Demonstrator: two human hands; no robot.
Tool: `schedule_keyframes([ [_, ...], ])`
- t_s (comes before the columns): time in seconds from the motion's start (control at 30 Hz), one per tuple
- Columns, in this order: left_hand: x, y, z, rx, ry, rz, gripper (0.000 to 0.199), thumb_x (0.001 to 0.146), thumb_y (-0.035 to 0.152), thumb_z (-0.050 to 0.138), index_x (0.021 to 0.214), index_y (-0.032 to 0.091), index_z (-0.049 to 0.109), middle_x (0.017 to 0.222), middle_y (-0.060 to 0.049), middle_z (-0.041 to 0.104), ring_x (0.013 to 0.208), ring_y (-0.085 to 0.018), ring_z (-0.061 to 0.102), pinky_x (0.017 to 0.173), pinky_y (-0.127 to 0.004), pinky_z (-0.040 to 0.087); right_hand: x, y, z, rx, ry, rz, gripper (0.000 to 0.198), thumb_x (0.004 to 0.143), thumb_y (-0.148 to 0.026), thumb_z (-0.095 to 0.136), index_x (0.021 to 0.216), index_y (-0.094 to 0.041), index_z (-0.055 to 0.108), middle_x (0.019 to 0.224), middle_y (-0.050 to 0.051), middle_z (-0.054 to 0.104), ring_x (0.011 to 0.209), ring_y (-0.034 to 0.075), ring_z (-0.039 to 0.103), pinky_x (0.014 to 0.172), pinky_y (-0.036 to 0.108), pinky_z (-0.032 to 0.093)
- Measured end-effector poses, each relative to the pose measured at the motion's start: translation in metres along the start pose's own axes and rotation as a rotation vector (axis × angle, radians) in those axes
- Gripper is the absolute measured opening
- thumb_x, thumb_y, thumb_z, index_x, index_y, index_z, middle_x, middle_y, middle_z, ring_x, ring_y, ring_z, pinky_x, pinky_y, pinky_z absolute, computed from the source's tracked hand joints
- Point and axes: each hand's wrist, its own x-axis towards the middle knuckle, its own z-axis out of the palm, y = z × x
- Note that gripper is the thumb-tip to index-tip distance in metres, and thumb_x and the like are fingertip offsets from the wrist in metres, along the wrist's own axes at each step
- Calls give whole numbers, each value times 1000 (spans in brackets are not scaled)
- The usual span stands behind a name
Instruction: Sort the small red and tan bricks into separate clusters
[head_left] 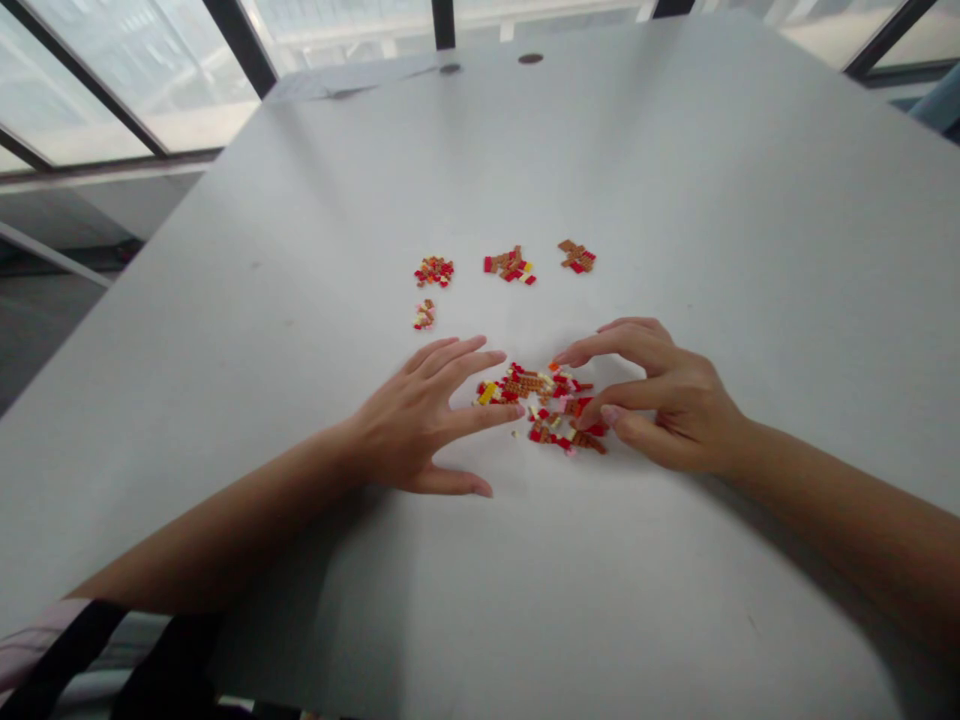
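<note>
A loose pile of small toy building bricks point(529, 383) in red, brown, white, pink and yellow lies on the white table between my hands. My left hand point(427, 415) is spread open at the pile's left side, its index fingertip over the bricks and its thumb apart below. At the right side, my right hand point(667, 395) reaches in with bent, separated fingers. Its index fingertip is by an orange brick at the top edge, while the middle fingertip touches bricks near the thumb tip. I see nothing held in either hand. Some bricks are hidden under the fingers.
Beyond the main pile lie smaller groups of bricks: a mixed heap point(434, 271), a little cluster point(424, 315), flat brown and red pieces point(510, 265) and another brown-red group point(577, 256). The white table point(600, 160) has two round holes at its far edge, before windows.
</note>
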Motion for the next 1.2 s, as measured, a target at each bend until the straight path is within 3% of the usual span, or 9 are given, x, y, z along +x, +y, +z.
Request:
schedule_keyframes([
  [0.33, 3, 2, -3, -9, -78, -8, 67, 93, 65, 50, 143, 20, 51, 148, -24, 46, 138, -40, 46, 112, -61, 38, -2, 1, 2, 27, 9, 24, 27, 91, -16, 52, 86, -27, 77, 119, 8, 70, 101, 23, 67, 92, 48, 50],
  [0.47, 2, 2, -3, -12, -73, 1, 67, 93, 64, 51, 142, 19, 52, 146, -24, 48, 137, -41, 46, 110, -60, 40, -4, 5, -3, -19, 6, 136, 30, 96, -22, 49, 85, -29, 76, 118, 5, 71, 99, 23, 69, 94, 48, 49],
  [0.63, 1, 3, -2, -7, -73, 5, 66, 93, 64, 51, 142, 20, 51, 147, -23, 47, 138, -40, 45, 110, -59, 40, -11, 16, -2, -59, 5, 283, 34, 102, -35, 44, 98, -32, 77, 120, 5, 71, 99, 23, 69, 93, 46, 49],
  [0.87, 5, 3, -2, -9, -75, 6, 66, 93, 64, 51, 143, 20, 51, 147, -23, 47, 139, -40, 44, 110, -59, 40, -12, 17, 1, -37, -83, 278, 43, 104, -43, 36, 105, -32, 78, 127, 6, 68, 105, 25, 67, 97, 50, 46],
  [1.0, 4, 3, -3, -4, -81, 5, 66, 93, 64, 51, 143, 20, 51, 147, -23, 47, 139, -40, 44, 110, -59, 41, -11, 15, 1, -42, -55, 280, 41, 103, -42, 38, 107, -32, 77, 126, 7, 68, 106, 24, 67, 97, 49, 47],
  [1.2, 4, 3, -3, -3, -86, 0, 66, 93, 64, 51, 142, 20, 52, 147, -23, 47, 138, -41, 44, 109, -59, 41, -12, 18, 0, -36, -60, 262, 39, 102, -42, 41, 98, -31, 79, 125, 7, 69, 109, 26, 67, 97, 51, 47],
])
